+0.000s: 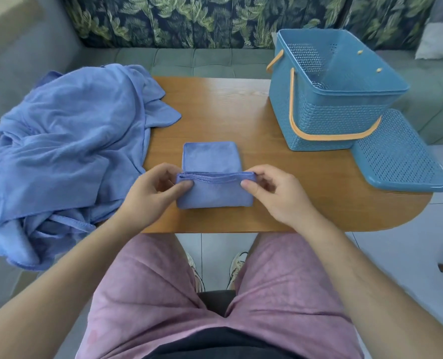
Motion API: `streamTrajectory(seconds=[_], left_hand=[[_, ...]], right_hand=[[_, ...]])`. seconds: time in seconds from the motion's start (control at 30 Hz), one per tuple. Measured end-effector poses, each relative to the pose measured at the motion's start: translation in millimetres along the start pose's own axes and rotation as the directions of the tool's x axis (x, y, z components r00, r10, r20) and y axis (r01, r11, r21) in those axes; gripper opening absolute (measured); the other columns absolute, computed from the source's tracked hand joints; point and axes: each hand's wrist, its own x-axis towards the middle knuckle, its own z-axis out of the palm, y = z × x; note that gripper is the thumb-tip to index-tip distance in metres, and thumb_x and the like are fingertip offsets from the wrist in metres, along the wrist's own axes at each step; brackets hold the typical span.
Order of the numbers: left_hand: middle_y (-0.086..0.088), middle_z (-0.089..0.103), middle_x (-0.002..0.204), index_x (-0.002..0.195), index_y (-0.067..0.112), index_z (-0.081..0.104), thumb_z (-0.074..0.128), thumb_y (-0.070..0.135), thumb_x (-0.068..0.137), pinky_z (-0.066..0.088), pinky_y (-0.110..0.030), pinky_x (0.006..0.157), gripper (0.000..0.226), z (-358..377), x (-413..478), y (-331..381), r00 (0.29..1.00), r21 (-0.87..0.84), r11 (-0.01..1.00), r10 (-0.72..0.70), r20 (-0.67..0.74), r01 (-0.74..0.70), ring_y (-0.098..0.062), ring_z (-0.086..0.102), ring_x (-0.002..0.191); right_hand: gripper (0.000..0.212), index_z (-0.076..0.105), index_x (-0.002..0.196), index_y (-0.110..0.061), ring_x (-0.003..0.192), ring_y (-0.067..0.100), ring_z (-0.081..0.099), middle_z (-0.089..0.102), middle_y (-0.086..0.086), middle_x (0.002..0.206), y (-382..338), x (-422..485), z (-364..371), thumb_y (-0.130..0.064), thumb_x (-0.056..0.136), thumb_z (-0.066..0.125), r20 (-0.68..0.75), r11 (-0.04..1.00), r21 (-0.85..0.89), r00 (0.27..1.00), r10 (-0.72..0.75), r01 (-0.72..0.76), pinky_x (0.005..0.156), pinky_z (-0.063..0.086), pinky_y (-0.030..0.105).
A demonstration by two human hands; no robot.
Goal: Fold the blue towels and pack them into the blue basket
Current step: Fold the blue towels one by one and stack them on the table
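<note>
Forearms extended forward, left grip (154, 189) and right grip (272, 190) each pinch the towel (215, 191) edge.

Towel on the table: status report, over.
Left hand, right hand both pinch small towel mid-fold. Blue basket open, lid beside it. Nothing between towel and basket.

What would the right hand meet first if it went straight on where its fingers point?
The right hand pinches the right corner of the folded towel, fingers pointing left along its edge. Past that, it would likely meet the left hand.
</note>
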Motion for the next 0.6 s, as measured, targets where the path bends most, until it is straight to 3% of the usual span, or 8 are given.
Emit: streamTrajectory(seconds=[0.1, 0.17, 0.3, 0.5, 0.57, 0.6], left_hand=[[0.003, 0.068, 0.083, 0.09, 0.02, 0.068, 0.072, 0.032, 0.09, 0.047, -0.03, 0.072, 0.013, -4.4, 39.1, -3.5, 0.995, -0.028, 0.995, -0.095, -0.038, 0.094, -0.009, 0.057, 0.074], [0.002, 0.068, 0.082, 0.088, 0.021, 0.068, 0.071, 0.038, 0.089, 0.048, -0.034, 0.074, 0.016, -4.3, 64.3, -15.0, 0.983, -0.003, 0.986, -0.166, -0.08, 0.167, -0.008, 0.057, 0.074], [0.011, 0.057, 0.07, 0.085, 0.018, 0.063, 0.07, 0.037, 0.09, 0.044, -0.027, 0.063, 0.021, 3.1, 105.5, -34.7, 0.957, 0.051, 0.963, -0.257, -0.137, 0.266, -0.002, 0.049, 0.06], [0.011, 0.06, 0.081, 0.094, 0.015, 0.064, 0.071, 0.039, 0.089, 0.037, -0.011, 0.057, 0.026, 13.2, 139.9, -51.3, 0.932, 0.22, 0.918, -0.277, -0.235, 0.329, -0.002, 0.053, 0.069], [0.008, 0.059, 0.09, 0.103, 0.014, 0.06, 0.07, 0.039, 0.089, 0.04, -0.014, 0.061, 0.03, 15.7, 139.4, -49.0, 0.905, 0.268, 0.892, -0.272, -0.327, 0.365, -0.004, 0.055, 0.076], [0.006, 0.059, 0.097, 0.107, 0.015, 0.058, 0.068, 0.038, 0.09, 0.045, -0.021, 0.067, 0.03, 18.0, 136.0, -47.0, 0.911, 0.358, 0.876, -0.185, -0.37, 0.323, -0.008, 0.057, 0.082]], right_hand=[[0.007, 0.071, 0.099, -0.024, 0.087, 0.021, 0.067, 0.073, 0.0, 0.093, 4.0, 45.7, 0.1, -0.028, 0.093, 0.071, -0.033, 0.997, -0.026, 0.997, 0.068, -0.069, 0.083, 0.052, 0.035], [0.01, 0.07, 0.096, -0.021, 0.083, 0.015, 0.066, 0.072, -0.001, 0.091, 10.9, 75.8, 3.4, -0.031, 0.094, 0.069, -0.034, 0.99, -0.079, 0.993, 0.113, -0.115, 0.079, 0.051, 0.029], [0.014, 0.067, 0.09, -0.02, 0.074, 0.004, 0.061, 0.069, -0.007, 0.083, 31.7, 124.0, 12.9, -0.033, 0.094, 0.068, -0.055, 0.967, -0.167, 0.981, 0.186, -0.192, 0.07, 0.044, 0.021], [0.015, 0.066, 0.093, -0.022, 0.075, 0.007, 0.061, 0.065, -0.011, 0.081, 54.6, 158.7, 25.5, -0.037, 0.094, 0.065, -0.083, 0.91, -0.286, 0.954, 0.288, -0.299, 0.069, 0.045, 0.029], [0.02, 0.066, 0.104, -0.019, 0.081, 0.01, 0.06, 0.065, -0.009, 0.09, 52.1, 159.6, 27.6, -0.036, 0.095, 0.063, -0.103, 0.89, -0.332, 0.95, 0.296, -0.314, 0.072, 0.042, 0.028], [0.025, 0.063, 0.114, -0.017, 0.089, 0.013, 0.061, 0.065, -0.004, 0.101, 49.3, 157.5, 27.5, -0.036, 0.097, 0.061, -0.133, 0.873, -0.393, 0.957, 0.257, -0.289, 0.077, 0.044, 0.029]])
